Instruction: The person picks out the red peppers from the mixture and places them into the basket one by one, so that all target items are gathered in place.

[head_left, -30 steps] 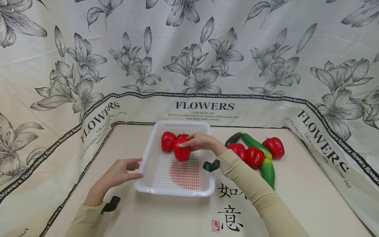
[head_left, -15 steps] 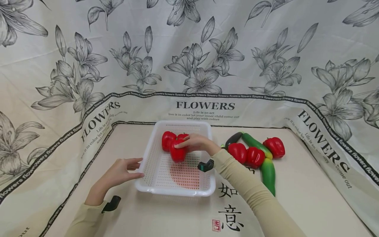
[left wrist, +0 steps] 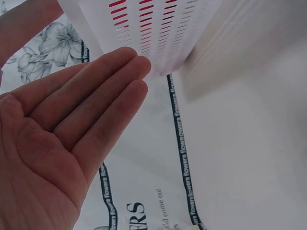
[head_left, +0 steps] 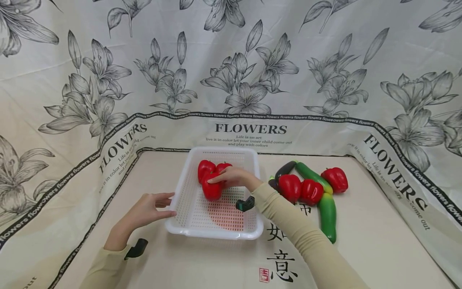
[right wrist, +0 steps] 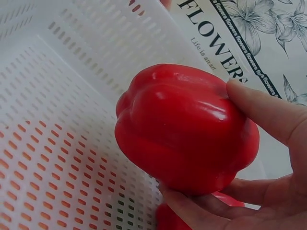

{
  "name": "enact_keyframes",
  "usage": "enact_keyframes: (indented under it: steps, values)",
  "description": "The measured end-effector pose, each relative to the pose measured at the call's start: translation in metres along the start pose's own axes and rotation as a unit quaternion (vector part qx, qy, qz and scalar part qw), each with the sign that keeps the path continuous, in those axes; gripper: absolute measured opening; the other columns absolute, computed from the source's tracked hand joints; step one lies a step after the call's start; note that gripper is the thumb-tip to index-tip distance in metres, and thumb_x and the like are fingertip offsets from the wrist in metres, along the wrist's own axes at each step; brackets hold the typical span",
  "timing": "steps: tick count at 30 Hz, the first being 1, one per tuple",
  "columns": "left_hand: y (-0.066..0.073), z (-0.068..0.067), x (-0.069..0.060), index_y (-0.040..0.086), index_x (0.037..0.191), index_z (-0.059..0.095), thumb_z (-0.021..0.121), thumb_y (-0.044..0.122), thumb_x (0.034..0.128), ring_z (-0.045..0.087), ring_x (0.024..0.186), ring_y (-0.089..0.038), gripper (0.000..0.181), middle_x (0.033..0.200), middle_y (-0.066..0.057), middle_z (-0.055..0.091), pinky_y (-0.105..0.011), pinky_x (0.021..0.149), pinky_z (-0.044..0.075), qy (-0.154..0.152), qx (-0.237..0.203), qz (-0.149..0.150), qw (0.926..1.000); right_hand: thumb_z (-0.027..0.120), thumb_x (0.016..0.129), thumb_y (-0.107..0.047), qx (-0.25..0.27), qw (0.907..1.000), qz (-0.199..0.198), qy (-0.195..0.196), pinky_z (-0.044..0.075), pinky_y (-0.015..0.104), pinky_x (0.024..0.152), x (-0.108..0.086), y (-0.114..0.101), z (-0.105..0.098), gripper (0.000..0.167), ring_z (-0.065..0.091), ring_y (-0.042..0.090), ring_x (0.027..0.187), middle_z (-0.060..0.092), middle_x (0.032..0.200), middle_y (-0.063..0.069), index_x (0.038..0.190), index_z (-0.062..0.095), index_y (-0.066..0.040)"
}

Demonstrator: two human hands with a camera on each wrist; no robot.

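A white perforated basket (head_left: 180, 229) holds two red bell peppers (head_left: 206, 171) near its back left. My right hand (head_left: 234, 176) grips a third red pepper (head_left: 212, 192) over the basket, in front of those two. In the right wrist view the thumb and fingers of my hand (right wrist: 268, 158) pinch that pepper (right wrist: 182, 124) from both sides. My left hand (head_left: 149, 210) is at the basket's left side, fingers and thumb extended against its rim. The left wrist view shows the hand (left wrist: 72, 129) with straight fingers by the basket wall (left wrist: 96, 33).
Right of the basket lie more red peppers (head_left: 289, 188), a green cucumber-like vegetable (head_left: 309, 174), a yellow-tipped green one (head_left: 327, 218) and a dark eggplant-like one (head_left: 285, 169). A flowered cloth (head_left: 249, 138) stands behind the table.
My right hand has moved left with the gripped pepper, bringing it in front of the left pepper in the basket. My left hand has stayed at the rim.
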State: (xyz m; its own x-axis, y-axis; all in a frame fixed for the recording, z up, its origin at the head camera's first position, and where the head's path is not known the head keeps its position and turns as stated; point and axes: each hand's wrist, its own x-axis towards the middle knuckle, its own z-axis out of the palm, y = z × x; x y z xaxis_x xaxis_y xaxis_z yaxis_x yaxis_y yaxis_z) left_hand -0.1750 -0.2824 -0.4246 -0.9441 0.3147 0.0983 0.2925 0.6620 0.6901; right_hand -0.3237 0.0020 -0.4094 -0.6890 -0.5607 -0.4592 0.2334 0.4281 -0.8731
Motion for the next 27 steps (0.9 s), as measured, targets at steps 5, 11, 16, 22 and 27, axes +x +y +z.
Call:
enact_keyframes:
  steps: [5, 11, 16, 22, 27]
  values:
    - [0.0, 0.0, 0.0, -0.001, 0.127, 0.057, 0.079, 0.036, 0.0754, 0.068, 0.098, -0.029, 0.067, 0.107, -0.015, 0.07, -0.045, 0.084, 0.056, -0.001, -0.004, 0.0, 1.0, 0.075, 0.081, -0.023, 0.028, 0.9995, 0.012, -0.003, 0.052, 0.043, 0.094, 0.005, 0.001, 0.004, 0.061, 0.054, 0.028, 0.115, 0.054, 0.126, 0.011, 0.13, 0.046, -0.004]
    - [-0.001, 0.001, 0.0, -0.003, 0.127, 0.057, 0.079, 0.035, 0.0757, 0.068, 0.097, -0.03, 0.067, 0.106, -0.016, 0.07, -0.047, 0.084, 0.055, 0.001, 0.0, 0.002, 1.0, 0.075, 0.081, -0.022, 0.021, 0.9996, 0.018, 0.005, 0.052, 0.043, 0.093, 0.009, 0.002, 0.01, 0.056, 0.055, 0.028, 0.113, 0.055, 0.125, 0.012, 0.127, 0.052, 0.0]
    - [-0.001, 0.001, 0.0, -0.001, 0.127, 0.058, 0.078, 0.036, 0.0762, 0.068, 0.097, -0.029, 0.066, 0.107, -0.015, 0.07, -0.043, 0.083, 0.056, 0.003, 0.005, 0.003, 1.0, 0.075, 0.08, -0.025, -0.003, 0.9998, 0.022, 0.002, 0.053, 0.042, 0.092, 0.012, 0.003, 0.014, 0.052, 0.056, 0.027, 0.111, 0.058, 0.122, 0.011, 0.122, 0.058, 0.001]
    - [-0.001, 0.001, 0.0, -0.001, 0.127, 0.057, 0.078, 0.036, 0.0761, 0.068, 0.098, -0.029, 0.067, 0.108, -0.015, 0.07, -0.045, 0.084, 0.056, -0.002, 0.001, 0.002, 1.0, 0.076, 0.08, -0.025, -0.009, 0.9995, 0.029, -0.003, 0.053, 0.041, 0.092, 0.017, 0.004, 0.017, 0.051, 0.056, 0.026, 0.112, 0.059, 0.122, 0.01, 0.122, 0.059, 0.0]
    - [-0.001, 0.001, 0.0, -0.001, 0.127, 0.057, 0.079, 0.036, 0.0759, 0.068, 0.098, -0.029, 0.067, 0.108, -0.015, 0.07, -0.047, 0.084, 0.055, -0.001, -0.005, 0.002, 1.0, 0.078, 0.078, -0.022, 0.008, 0.9993, 0.036, -0.005, 0.052, 0.044, 0.095, 0.022, 0.005, 0.019, 0.058, 0.055, 0.027, 0.114, 0.057, 0.124, 0.011, 0.125, 0.054, 0.001]
